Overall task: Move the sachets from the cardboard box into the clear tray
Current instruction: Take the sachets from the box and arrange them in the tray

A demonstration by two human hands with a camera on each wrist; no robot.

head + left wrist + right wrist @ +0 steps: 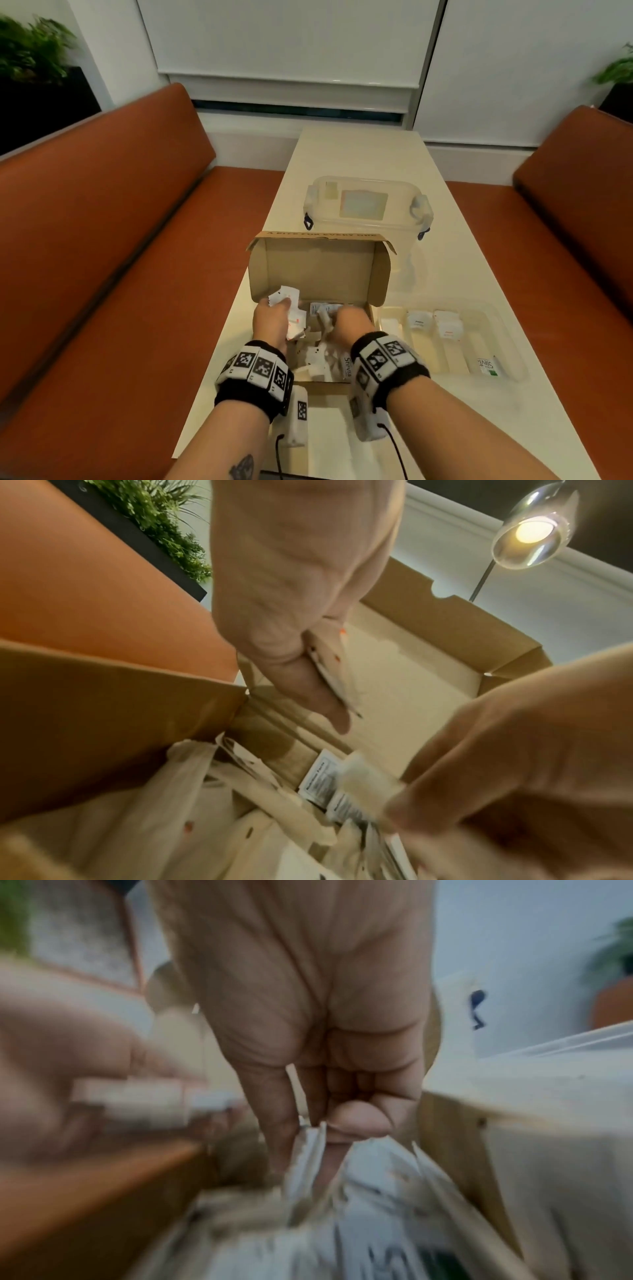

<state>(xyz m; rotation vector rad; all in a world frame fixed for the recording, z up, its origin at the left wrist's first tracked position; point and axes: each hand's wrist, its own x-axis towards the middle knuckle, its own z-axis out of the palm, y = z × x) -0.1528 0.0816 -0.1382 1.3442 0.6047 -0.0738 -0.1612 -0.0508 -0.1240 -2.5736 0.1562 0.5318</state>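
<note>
The open cardboard box (318, 270) stands mid-table with its lid upright, and both hands are inside it. My left hand (274, 306) grips a small stack of white sachets with red marks (286, 296); in the left wrist view the left hand (308, 674) has its thumb pressed over the flat stack (330, 677). My right hand (342, 317) pinches a few white sachets (308, 1150) between thumb and fingers. Several loose sachets (315, 359) lie in the box. The clear tray (455, 359), right of the box, holds a few sachets (447, 325).
A clear lidded container (368, 205) stands behind the box. A Stevia sachet (488, 366) lies in the tray's near right compartment. Orange benches (120, 257) run along both sides of the narrow table (359, 150). The right wrist view is motion-blurred.
</note>
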